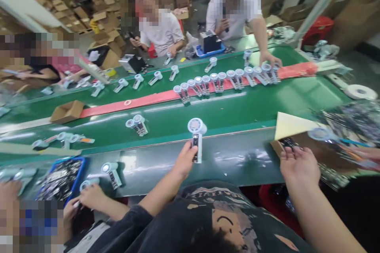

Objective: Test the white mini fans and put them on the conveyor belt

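My left hand [185, 161] grips the handle of a small white hand-held fan [196, 134], which stands upright at the near edge of the green conveyor belt [249, 106]. My right hand [298, 164] reaches to the right with its fingers curled at the rim of a cardboard box [289, 126]. A small dark piece sits at its fingertips; whether the hand holds it I cannot tell. The box holds a heap of shiny bagged parts [353, 122].
Several white fans [225, 79] lie in a row on a red strip along the belt, others scattered. Two people sit across the belt; a co-worker's hand [92, 195] at my left holds a fan beside a blue tray [61, 178]. A small open carton [67, 111] lies left.
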`<state>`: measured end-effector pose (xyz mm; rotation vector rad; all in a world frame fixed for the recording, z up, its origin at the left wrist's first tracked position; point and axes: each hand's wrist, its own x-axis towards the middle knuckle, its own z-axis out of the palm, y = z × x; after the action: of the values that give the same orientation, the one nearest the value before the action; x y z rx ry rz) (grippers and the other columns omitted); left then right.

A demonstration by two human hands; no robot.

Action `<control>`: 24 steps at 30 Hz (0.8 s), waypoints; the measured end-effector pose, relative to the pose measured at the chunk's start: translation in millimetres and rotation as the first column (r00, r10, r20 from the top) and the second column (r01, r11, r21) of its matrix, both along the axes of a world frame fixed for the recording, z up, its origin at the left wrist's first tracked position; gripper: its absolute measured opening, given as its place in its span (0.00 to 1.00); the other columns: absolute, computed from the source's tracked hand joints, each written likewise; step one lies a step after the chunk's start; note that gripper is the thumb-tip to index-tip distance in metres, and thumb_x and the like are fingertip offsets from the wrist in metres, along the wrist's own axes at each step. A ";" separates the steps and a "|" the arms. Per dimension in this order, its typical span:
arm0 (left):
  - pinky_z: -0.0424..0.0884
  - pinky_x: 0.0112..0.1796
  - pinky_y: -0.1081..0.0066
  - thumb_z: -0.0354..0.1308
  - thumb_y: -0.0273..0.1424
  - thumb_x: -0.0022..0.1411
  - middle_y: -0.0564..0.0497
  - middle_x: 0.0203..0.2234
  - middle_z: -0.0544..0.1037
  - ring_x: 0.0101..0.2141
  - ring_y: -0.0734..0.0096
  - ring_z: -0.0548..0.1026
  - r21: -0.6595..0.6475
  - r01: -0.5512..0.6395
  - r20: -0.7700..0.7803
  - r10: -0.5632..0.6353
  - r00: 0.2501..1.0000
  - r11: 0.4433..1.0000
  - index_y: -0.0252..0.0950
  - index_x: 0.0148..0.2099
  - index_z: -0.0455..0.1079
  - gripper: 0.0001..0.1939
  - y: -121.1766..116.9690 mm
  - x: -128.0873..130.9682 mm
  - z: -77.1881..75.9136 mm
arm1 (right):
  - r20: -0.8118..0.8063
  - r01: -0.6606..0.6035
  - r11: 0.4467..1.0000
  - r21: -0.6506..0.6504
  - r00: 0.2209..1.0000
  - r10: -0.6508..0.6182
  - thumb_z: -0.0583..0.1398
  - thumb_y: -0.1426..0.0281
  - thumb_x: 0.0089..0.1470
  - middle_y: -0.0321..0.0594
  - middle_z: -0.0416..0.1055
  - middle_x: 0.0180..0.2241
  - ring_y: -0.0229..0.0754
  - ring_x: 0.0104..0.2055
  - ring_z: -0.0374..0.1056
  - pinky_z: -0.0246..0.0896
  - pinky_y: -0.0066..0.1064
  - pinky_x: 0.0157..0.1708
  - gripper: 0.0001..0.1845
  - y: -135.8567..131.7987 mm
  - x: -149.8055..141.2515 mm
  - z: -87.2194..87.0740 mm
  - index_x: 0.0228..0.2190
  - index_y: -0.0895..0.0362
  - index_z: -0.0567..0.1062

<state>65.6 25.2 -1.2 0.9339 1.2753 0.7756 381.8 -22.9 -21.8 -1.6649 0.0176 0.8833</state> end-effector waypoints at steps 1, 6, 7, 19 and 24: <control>0.72 0.43 0.65 0.56 0.42 0.61 0.46 0.41 0.78 0.40 0.63 0.76 0.056 0.059 -0.032 -0.057 0.998 0.997 0.35 0.51 0.68 0.21 -1.5 1.3 -3.3 | -0.052 -0.071 0.996 0.051 0.996 0.074 0.52 0.71 0.56 0.42 0.71 0.51 0.39 0.44 0.72 0.69 0.30 0.38 0.20 3.6 -29.6 1.1 0.50 0.46 0.67; 0.70 0.52 0.57 0.58 0.34 0.61 0.41 0.48 0.78 0.48 0.57 0.75 0.187 0.330 -0.202 -0.292 0.935 0.925 0.33 0.56 0.69 0.21 -9.9 12.4 -21.3 | -0.478 -0.510 0.834 0.209 0.691 0.542 0.66 0.63 0.43 0.45 0.78 0.41 0.51 0.43 0.75 0.74 0.36 0.35 0.20 21.0 -162.8 -4.8 0.40 0.54 0.74; 0.70 0.53 0.56 0.59 0.34 0.61 0.39 0.49 0.78 0.49 0.55 0.75 0.218 0.431 -0.270 -0.370 0.889 0.876 0.33 0.57 0.69 0.23 -11.0 11.6 -23.8 | -0.490 -0.509 0.839 0.190 0.692 0.530 0.67 0.63 0.42 0.45 0.78 0.39 0.52 0.42 0.76 0.74 0.36 0.35 0.19 23.3 -176.6 -7.9 0.38 0.55 0.74; 0.64 0.60 0.53 0.53 0.32 0.70 0.32 0.60 0.68 0.58 0.53 0.70 0.082 -0.156 -0.791 0.160 0.591 0.984 0.29 0.63 0.65 0.22 134.6 -161.0 -64.1 | -0.646 -0.185 0.974 -0.129 0.761 0.059 0.61 0.73 0.44 0.32 0.63 0.21 0.36 0.16 0.63 0.69 0.27 0.17 0.10 -49.7 -125.1 -52.4 0.32 0.53 0.69; 0.65 0.59 0.44 0.64 0.35 0.64 0.41 0.61 0.68 0.59 0.50 0.68 -0.031 -0.311 -0.864 0.131 0.486 0.950 0.34 0.58 0.68 0.23 181.8 -185.6 -72.2 | -0.674 0.038 0.979 -0.200 0.720 -0.165 0.58 0.74 0.44 0.30 0.59 0.20 0.33 0.15 0.59 0.65 0.24 0.16 0.10 -61.4 -131.0 -28.4 0.33 0.55 0.69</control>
<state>-120.0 207.0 -73.4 1.0433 2.3626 0.3274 250.8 -84.4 -50.2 -1.3784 0.7168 1.4069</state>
